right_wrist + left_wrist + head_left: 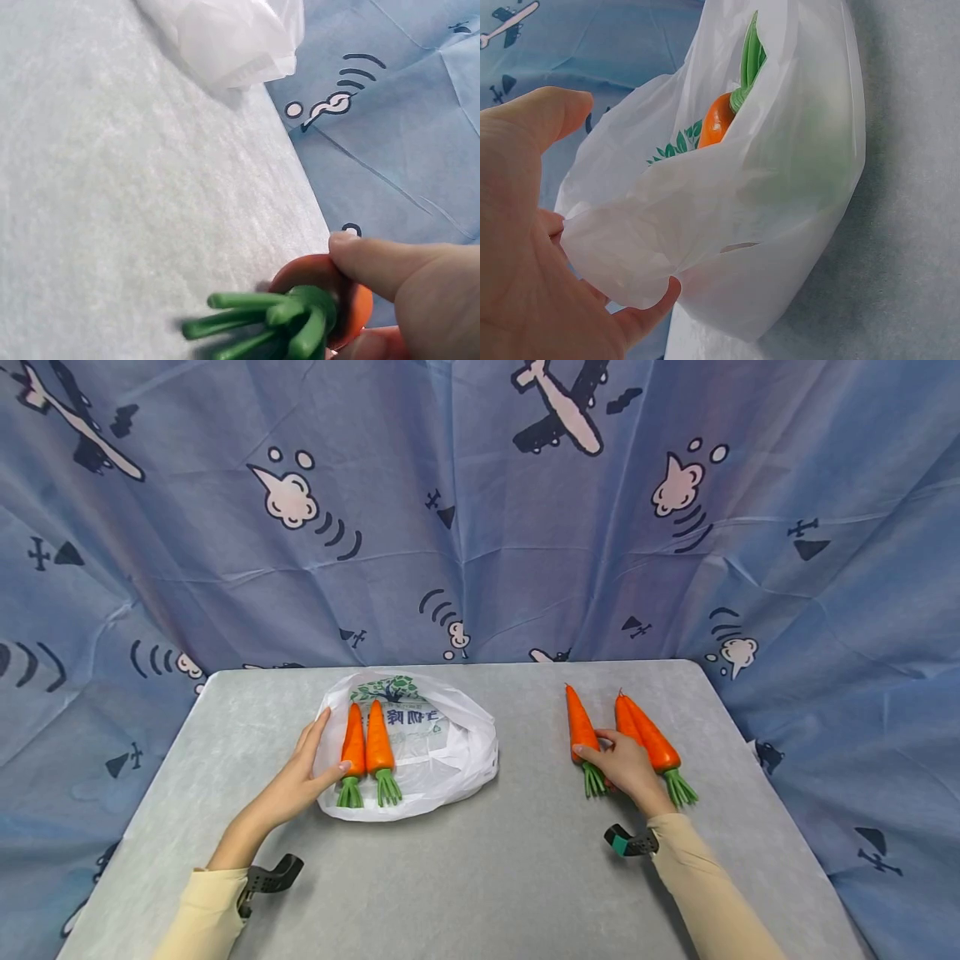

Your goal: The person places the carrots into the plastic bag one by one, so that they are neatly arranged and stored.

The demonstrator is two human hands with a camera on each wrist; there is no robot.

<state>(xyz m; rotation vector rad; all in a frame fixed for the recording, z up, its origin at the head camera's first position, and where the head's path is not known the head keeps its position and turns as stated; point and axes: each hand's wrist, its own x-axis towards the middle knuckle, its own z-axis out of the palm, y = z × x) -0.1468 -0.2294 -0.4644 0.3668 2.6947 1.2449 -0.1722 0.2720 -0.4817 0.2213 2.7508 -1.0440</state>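
A white plastic bag (471,752) with a green tree print lies on the table. Two orange carrots (379,745) with green stalks lie in its mouth, side by side. Along the bag's left edge my left hand (295,782) spreads its fingers against the plastic; the thumb, stretched over the left carrot in the head view, stands apart from the film in the left wrist view. On the right, my right hand (628,766) pinches a carrot (579,714) near its stalk end between thumb and fingers. Stalks (300,322) of that carrot show in the right wrist view.
Beside the right hand lie two more carrots (654,735) close together, one partly hidden by the hand. The grey table (480,893) ends at a blue curtain (480,527) with cartoon planes. A black wrist mount (273,875) sits on the left wrist.
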